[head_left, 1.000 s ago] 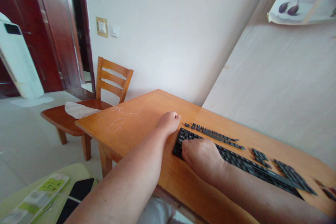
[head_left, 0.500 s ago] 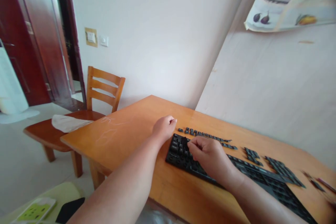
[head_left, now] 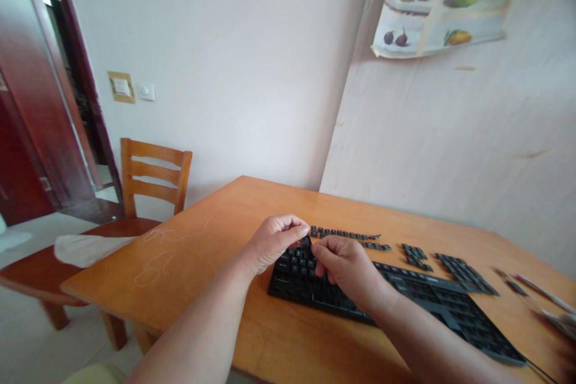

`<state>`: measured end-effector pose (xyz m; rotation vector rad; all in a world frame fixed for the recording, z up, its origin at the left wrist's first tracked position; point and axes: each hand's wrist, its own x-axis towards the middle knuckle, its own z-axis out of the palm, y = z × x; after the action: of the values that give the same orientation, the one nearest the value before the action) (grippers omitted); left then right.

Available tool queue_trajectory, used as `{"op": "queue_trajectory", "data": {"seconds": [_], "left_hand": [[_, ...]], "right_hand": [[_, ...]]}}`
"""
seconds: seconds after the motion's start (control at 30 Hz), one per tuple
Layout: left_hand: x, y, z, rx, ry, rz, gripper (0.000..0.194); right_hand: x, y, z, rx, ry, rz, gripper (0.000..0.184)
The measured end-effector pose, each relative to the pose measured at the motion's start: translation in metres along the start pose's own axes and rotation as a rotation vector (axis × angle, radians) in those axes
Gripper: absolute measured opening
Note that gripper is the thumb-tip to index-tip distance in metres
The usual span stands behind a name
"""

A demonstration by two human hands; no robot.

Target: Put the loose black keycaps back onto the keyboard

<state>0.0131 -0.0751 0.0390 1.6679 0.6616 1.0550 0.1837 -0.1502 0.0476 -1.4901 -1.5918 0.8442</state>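
A black keyboard lies at a slant on the wooden table, with keycaps fitted at its left end and dark bare sockets over its right part. Above that left end, my left hand is closed in a pinch, thumb against the fingers. Close beside it my right hand pinches too, its fingertips just over the keys. Whatever sits between the fingertips of either hand is too small or hidden to name. Behind the keyboard lie loose black keycaps in rows, partly covered by my hands.
Further right are a small keycap cluster and a larger keycap block. Slim pen-like tools lie at the table's right. A wooden chair with a white cloth stands left of the table.
My view has turned rightward. My left hand has come over the keyboard's left end toward my right hand. My right hand has lifted slightly from the keys, and the fingertips now nearly meet.
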Motion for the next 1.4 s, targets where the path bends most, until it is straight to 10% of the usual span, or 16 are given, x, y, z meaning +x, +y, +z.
{"op": "queue_trajectory", "data": {"seconds": [1.4], "left_hand": [[0.0008,-0.0011,-0.0044,-0.188,0.007,-0.071,0.019]], "right_hand": [[0.0066,0.0042,0.0057,0.48,-0.033,0.095,0.033]]}}
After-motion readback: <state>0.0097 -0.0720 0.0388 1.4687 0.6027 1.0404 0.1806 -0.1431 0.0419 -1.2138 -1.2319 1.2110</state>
